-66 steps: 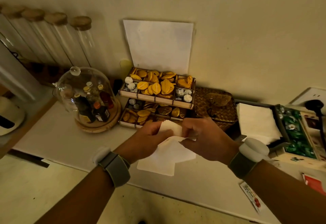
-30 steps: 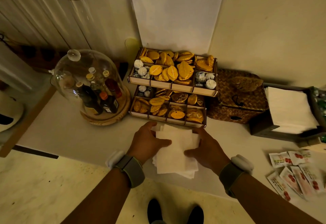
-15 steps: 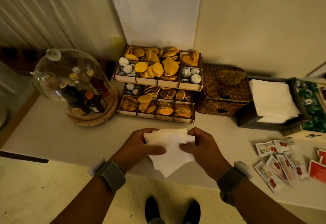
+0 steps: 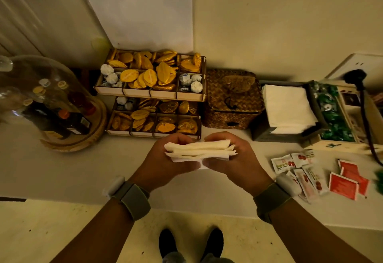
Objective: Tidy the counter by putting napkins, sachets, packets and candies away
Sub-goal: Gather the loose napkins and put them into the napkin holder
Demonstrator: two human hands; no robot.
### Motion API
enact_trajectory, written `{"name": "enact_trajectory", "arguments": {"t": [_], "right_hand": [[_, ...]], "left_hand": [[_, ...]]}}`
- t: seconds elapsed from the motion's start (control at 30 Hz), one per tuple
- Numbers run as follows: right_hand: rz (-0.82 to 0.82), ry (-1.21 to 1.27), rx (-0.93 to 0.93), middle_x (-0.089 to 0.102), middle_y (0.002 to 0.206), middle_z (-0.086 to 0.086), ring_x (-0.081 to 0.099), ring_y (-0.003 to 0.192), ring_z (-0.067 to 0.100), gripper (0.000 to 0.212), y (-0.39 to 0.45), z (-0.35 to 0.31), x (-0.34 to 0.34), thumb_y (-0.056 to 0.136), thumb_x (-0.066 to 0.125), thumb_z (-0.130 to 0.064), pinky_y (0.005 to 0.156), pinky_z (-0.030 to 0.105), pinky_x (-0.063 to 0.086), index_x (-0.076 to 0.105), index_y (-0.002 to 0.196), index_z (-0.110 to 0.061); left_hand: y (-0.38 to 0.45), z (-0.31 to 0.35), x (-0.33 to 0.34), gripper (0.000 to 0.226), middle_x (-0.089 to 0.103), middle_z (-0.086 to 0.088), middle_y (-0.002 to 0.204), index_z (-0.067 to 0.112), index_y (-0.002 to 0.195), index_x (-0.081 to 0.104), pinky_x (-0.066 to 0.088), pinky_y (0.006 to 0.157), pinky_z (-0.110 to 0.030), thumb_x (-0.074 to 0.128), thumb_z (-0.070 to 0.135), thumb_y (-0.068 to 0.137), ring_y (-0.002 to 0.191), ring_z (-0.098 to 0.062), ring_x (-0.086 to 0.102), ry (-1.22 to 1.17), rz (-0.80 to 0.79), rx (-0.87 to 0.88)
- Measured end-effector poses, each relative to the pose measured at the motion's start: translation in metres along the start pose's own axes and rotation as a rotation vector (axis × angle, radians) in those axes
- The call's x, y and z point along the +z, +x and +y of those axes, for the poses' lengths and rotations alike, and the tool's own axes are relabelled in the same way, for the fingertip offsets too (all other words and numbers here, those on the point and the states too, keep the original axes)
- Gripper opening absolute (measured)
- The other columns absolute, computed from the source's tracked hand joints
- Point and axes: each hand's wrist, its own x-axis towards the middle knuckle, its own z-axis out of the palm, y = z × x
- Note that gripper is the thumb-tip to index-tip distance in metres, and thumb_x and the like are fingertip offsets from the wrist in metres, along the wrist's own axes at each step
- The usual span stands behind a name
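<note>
A small stack of white napkins (image 4: 199, 151) is held edge-on above the counter's front part, between both hands. My left hand (image 4: 163, 162) grips its left end and my right hand (image 4: 236, 160) grips its right end. To the right, a dark napkin holder (image 4: 261, 133) carries a pile of white napkins (image 4: 287, 108). White sachets with red print (image 4: 298, 166) and red packets (image 4: 346, 181) lie loose on the counter at the right. A box of green candies (image 4: 331, 113) stands behind them.
A two-tier wooden tray (image 4: 149, 94) of gold-wrapped pieces stands against the wall. A woven basket (image 4: 232, 101) is beside it. A glass dome (image 4: 47, 97) over small bottles stands at the left. A black plug and cable (image 4: 362, 97) hang at the right.
The napkins were pressed flat on the counter, then lifted; both hands have gathered them into a level stack held higher. The view has shifted right, showing more sachets and packets.
</note>
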Motion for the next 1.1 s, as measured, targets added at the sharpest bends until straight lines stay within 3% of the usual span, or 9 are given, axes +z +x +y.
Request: {"name": "enact_trajectory", "arguments": {"t": [0.13,0.3,0.5,0.57,0.63,0.8,0.9,1.0,1.1], "right_hand": [[-0.048,0.009,0.124,0.068,0.101,-0.010,0.067,0.095,0.013,0.049,0.001,0.018,0.003,0.069,0.080,-0.003,0.076,0.021,0.055,0.061,0.105,-0.029],[-0.017,0.015,0.064,0.069,0.089,-0.026,0.067,0.089,0.005,0.032,0.008,0.012,0.005,0.072,0.078,-0.022,0.070,0.013,0.052,0.063,0.094,-0.041],[-0.041,0.026,0.118,0.069,0.098,-0.011,0.066,0.095,0.010,0.041,0.005,0.027,-0.001,0.075,0.076,-0.010,0.079,0.025,0.057,0.061,0.103,-0.035],[-0.037,-0.017,0.110,0.068,0.097,-0.016,0.064,0.094,0.006,0.043,0.006,0.028,-0.006,0.074,0.076,-0.009,0.077,0.019,0.054,0.061,0.104,-0.035],[-0.062,-0.096,0.086,0.068,0.092,-0.023,0.063,0.092,0.002,0.040,0.007,0.022,-0.014,0.074,0.076,-0.012,0.072,0.012,0.051,0.061,0.100,-0.039],[-0.004,-0.406,-0.155,0.061,0.112,-0.005,0.055,0.103,0.006,0.046,0.013,0.001,-0.031,0.069,0.081,-0.012,0.087,0.013,0.042,0.063,0.111,-0.017],[-0.022,-0.478,-0.130,0.063,0.112,0.001,0.053,0.100,0.004,0.050,0.013,-0.004,-0.027,0.071,0.080,-0.017,0.089,0.014,0.040,0.062,0.117,-0.014],[-0.036,-0.346,-0.063,0.063,0.090,-0.019,0.059,0.083,-0.007,0.033,0.014,-0.006,-0.027,0.075,0.076,-0.017,0.072,0.007,0.047,0.062,0.098,-0.036],[0.020,-0.153,-0.036,0.067,0.081,-0.025,0.062,0.086,-0.004,0.036,0.010,-0.007,-0.033,0.075,0.076,-0.013,0.067,0.007,0.048,0.063,0.087,-0.044]], "left_hand": [[0.003,-0.015,0.010,0.036,0.068,0.009,0.091,0.025,0.092,0.062,0.053,0.070,-0.013,0.082,0.009,0.067,0.085,-0.006,0.067,0.051,0.025,-0.064],[0.010,-0.018,0.019,0.026,0.067,0.002,0.080,0.027,0.083,0.066,0.052,0.061,-0.015,0.081,0.016,0.065,0.072,-0.011,0.062,0.016,0.132,-0.179],[0.007,-0.014,0.025,0.031,0.068,-0.006,0.100,0.017,0.103,0.063,0.053,0.085,-0.031,0.076,0.011,0.076,0.092,-0.019,0.066,0.150,-0.061,-0.175],[0.005,-0.015,0.025,0.032,0.066,-0.012,0.103,0.008,0.110,0.062,0.049,0.083,-0.025,0.072,0.011,0.080,0.094,-0.022,0.063,0.206,-0.048,-0.193],[0.006,-0.010,0.019,0.033,0.064,-0.004,0.103,0.012,0.113,0.062,0.045,0.077,-0.017,0.071,0.015,0.082,0.090,-0.011,0.061,0.253,-0.009,-0.199],[0.015,0.015,0.005,0.040,0.064,0.004,0.102,0.018,0.119,0.062,0.044,0.074,-0.021,0.071,0.023,0.080,0.088,-0.011,0.057,0.471,0.018,-0.061],[0.019,0.029,0.007,0.031,0.069,-0.002,0.093,0.016,0.108,0.068,0.041,0.063,-0.016,0.072,0.025,0.079,0.071,-0.001,0.054,0.569,-0.001,0.091],[0.020,0.038,0.012,0.029,0.069,0.007,0.088,0.020,0.104,0.070,0.045,0.058,-0.009,0.074,0.026,0.077,0.070,0.002,0.058,0.469,0.006,0.146],[0.016,0.038,0.011,0.034,0.065,0.019,0.090,0.028,0.103,0.067,0.050,0.062,-0.009,0.079,0.020,0.072,0.083,0.002,0.062,0.172,0.018,0.093]]}}
